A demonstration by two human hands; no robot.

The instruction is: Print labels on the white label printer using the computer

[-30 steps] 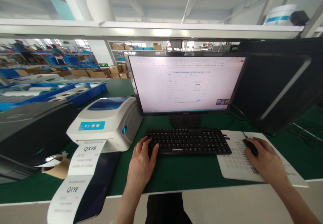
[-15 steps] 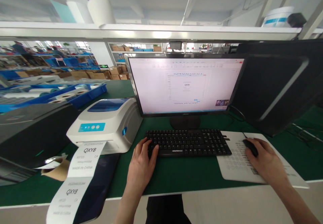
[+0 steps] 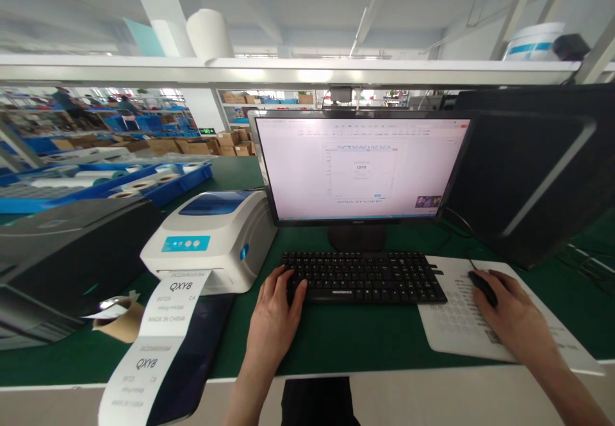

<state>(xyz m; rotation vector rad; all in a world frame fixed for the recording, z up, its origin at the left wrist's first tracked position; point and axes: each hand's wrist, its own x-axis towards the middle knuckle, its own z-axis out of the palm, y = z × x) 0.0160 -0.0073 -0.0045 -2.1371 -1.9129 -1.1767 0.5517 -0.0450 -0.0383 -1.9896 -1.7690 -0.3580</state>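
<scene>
My left hand (image 3: 276, 311) rests at the left end of a black keyboard (image 3: 360, 278), fingers apart with the tips on or over the keys. On the right, my right hand (image 3: 512, 311) is wrapped over a black computer mouse (image 3: 483, 287), which sits on a white printed mouse pad (image 3: 446, 330). Behind the keyboard stands a monitor (image 3: 307, 182) with a small label preview window reading QXY8 on its screen. Left of it, a white label printer (image 3: 216, 240) has a strip of labels (image 3: 144, 343) hanging from its front slot, printed QXY8 and MADE IN CHINA.
Under the label strip lies a dark flat item (image 3: 192, 375). A black machine (image 3: 86, 253) and a cardboard roll core (image 3: 122, 323) are at the left. Blue trays (image 3: 187, 176) of rolls stand behind. A large black case (image 3: 523, 182) leans right of the monitor. A shelf (image 3: 288, 75) runs overhead.
The view has shifted slightly, so everything sits a little lower and further right. Both hands keep their places on the keyboard and mouse.
</scene>
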